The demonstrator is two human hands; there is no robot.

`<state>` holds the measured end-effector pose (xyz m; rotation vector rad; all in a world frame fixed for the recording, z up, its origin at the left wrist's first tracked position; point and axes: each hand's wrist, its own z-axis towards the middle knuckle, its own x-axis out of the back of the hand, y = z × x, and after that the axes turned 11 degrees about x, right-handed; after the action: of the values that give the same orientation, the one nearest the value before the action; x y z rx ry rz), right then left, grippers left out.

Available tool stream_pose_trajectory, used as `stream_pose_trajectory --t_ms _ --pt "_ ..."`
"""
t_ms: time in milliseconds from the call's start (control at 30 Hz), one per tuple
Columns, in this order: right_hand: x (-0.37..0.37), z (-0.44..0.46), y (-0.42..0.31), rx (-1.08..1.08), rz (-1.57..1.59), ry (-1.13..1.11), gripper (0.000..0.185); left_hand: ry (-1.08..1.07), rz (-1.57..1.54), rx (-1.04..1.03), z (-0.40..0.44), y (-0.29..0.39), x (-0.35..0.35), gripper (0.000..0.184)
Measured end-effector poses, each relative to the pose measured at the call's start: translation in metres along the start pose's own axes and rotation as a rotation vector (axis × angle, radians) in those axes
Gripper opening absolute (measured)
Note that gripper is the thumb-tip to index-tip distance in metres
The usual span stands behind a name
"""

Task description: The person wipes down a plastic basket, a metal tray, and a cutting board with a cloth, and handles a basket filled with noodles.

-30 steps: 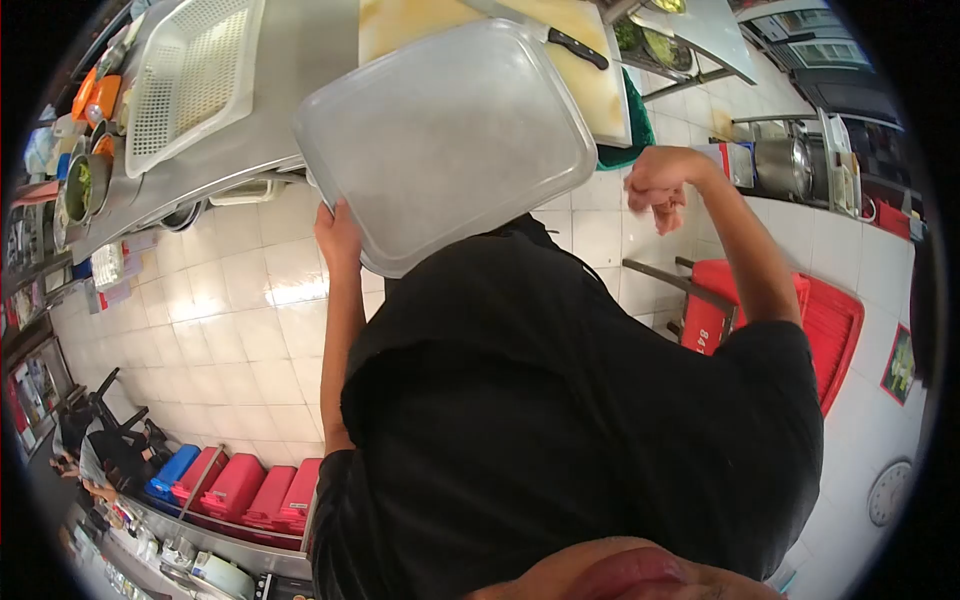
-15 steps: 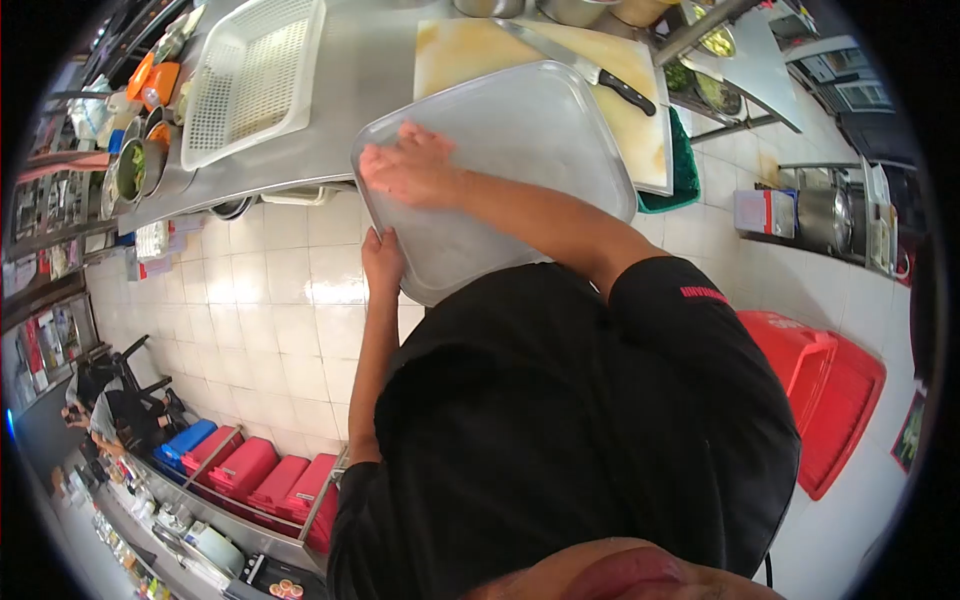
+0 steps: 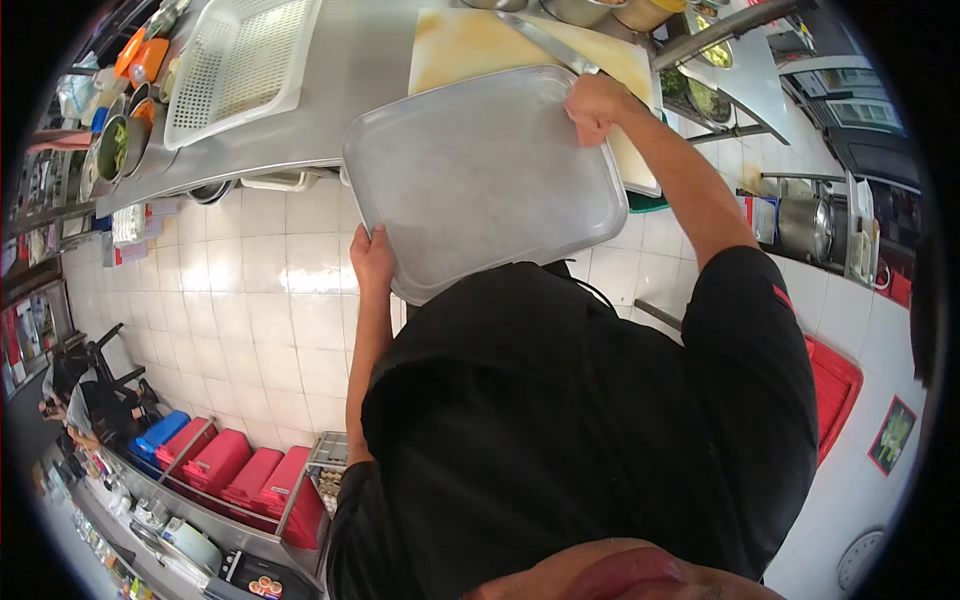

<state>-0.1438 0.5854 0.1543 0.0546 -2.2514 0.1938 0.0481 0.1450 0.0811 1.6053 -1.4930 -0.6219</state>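
A large grey metal tray (image 3: 480, 175) is tilted in front of my body, its far edge overlapping a cutting board (image 3: 460, 45). My left hand (image 3: 373, 260) grips the tray's near left rim, with the thumb on the inner side. At the far right corner, my right hand (image 3: 598, 108) is closed over the rim, fingers curled onto the tray's inner face. Behind that hand lies a knife (image 3: 545, 42) on the board. Its blade shows, while its handle is hidden by my right hand.
On the steel counter (image 3: 365, 50) stands a white perforated basket (image 3: 240, 70), with bowls (image 3: 120, 148) to its left. Metal pots (image 3: 580, 10) line the back. Red bins (image 3: 218, 458) stand lower left, near a seated person (image 3: 100, 405). A red container (image 3: 835, 400) is at right.
My right hand has moved from lying flat on the tray's left part to its far right corner, where it is closed. The tray has shifted slightly; my left hand keeps its grip.
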Motion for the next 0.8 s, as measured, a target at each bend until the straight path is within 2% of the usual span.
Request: stream_pose_trajectory --t_ms 67,133,167,200,267,333,433,533,633,733,800 --pt "-0.011 -0.022 0.011 -0.142 0.15 -0.466 0.02 -0.034 -0.016 -0.031 -0.006 0.0 0.001 0.023" --pt "-0.017 -0.082 0.0 -0.156 0.288 -0.506 0.03 -0.02 -0.029 -0.05 -0.009 0.002 0.011 0.024" --pt "-0.028 -0.094 0.013 -0.056 0.226 -0.546 0.034 0.011 -0.035 -0.05 -0.01 0.003 0.016 0.025" --pt "-0.015 -0.117 0.004 -0.047 0.168 -0.558 0.037 0.055 -0.043 -0.045 -0.014 0.002 0.025 0.025" --pt "-0.058 -0.112 0.068 0.425 0.329 -0.368 0.035 0.124 -0.113 0.021 -0.03 0.015 0.053 0.025" --pt "-0.042 -0.148 0.036 0.162 0.755 -0.171 0.027 0.178 -0.176 0.048 -0.036 0.001 0.096 0.025" --pt "-0.055 -0.14 0.015 0.194 0.911 0.241 0.019 0.355 -0.22 0.091 -0.069 -0.01 0.159 0.026" --pt "-0.049 -0.106 -0.029 0.297 0.795 0.5 0.029 0.502 -0.215 0.095 -0.099 -0.06 0.23 0.03" --pt "-0.036 -0.064 -0.094 0.429 0.721 0.75 0.041 0.654 -0.34 0.116 -0.134 -0.095 0.268 0.031" --pt "-0.024 -0.014 -0.14 0.473 0.568 0.771 0.045 0.798 -0.405 0.174 -0.152 -0.126 0.285 0.03" --pt "-0.05 0.037 -0.159 0.427 0.314 0.78 0.046 0.885 -0.407 0.179 -0.148 -0.154 0.285 0.03"
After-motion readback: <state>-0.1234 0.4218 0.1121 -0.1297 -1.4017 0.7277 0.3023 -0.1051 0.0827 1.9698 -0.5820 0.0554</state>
